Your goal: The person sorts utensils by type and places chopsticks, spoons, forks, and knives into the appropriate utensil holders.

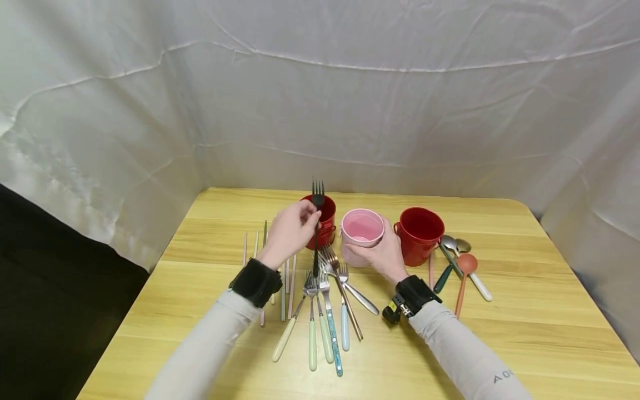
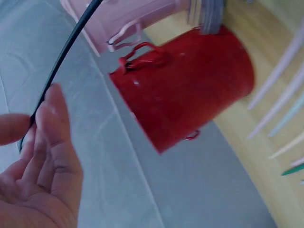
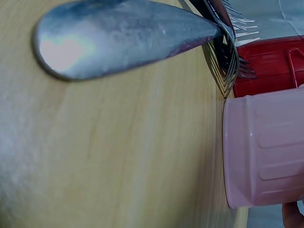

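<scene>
My left hand [image 1: 295, 230] pinches a dark fork [image 1: 318, 199] between thumb and fingers, tines up, above the pile of forks and in front of the left red bucket [image 1: 327, 225]. In the left wrist view the fork's thin dark handle [image 2: 61, 57] runs up from the fingertips. My right hand [image 1: 385, 254] grips the side of a pink bucket [image 1: 352, 254], whose inside shows no cutlery in the head view. The right wrist view shows the pink bucket [image 3: 266, 147] standing beside the red one, with a fingertip [image 3: 292, 216] at its side.
Several forks [image 1: 325, 311] lie spread in front of the buckets. Chopsticks [image 1: 291, 289] lie to their left. Another red bucket [image 1: 420, 239] stands right of the pink one, with several spoons [image 1: 467, 265] beside it. A pale curtain [image 1: 350, 128] hangs behind the table.
</scene>
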### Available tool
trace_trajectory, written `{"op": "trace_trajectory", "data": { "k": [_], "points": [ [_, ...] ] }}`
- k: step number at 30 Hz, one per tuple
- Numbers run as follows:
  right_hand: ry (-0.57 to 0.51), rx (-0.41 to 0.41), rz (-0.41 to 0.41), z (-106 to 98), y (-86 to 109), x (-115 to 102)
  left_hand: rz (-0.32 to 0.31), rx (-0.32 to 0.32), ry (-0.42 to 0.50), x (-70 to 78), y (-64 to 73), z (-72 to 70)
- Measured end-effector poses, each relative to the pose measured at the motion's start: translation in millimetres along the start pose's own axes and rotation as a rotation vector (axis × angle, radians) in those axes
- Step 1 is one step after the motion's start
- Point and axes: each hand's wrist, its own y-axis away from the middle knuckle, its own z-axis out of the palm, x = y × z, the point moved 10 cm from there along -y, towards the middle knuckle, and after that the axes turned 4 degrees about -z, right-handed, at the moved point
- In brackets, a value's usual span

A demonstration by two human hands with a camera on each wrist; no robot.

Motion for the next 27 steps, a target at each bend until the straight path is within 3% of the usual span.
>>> {"op": "trace_trajectory", "data": {
  "k": [4,8,11,14,19,27],
  "points": [
    [-0.005,0.005,-0.002,-1.1,0.3,-0.2,0.091,0.14,0.065,23.8,-11.2,-9.0],
    [-0.006,-0.003,-0.007,0.0,0.4,-0.1,0.216,0.289,0.178,46.4,-13.8,-21.0],
    [0.002,-0.005,-0.015,0.2,0.4,-0.2,0.292,0.348,0.258,58.8,-14.3,-23.4],
    [0.004,0.0,-0.023,0.0,0.7,-0.7,0.335,0.349,0.267,66.0,-16.7,-15.8],
    [0.011,0.003,-0.022,0.7,0.7,0.2,0.352,0.29,0.125,64.7,-21.8,11.0],
    [0.025,0.006,-0.032,1.2,-1.6,1.2,0.282,0.183,-0.041,48.6,-33.7,46.8]
  ]
}}
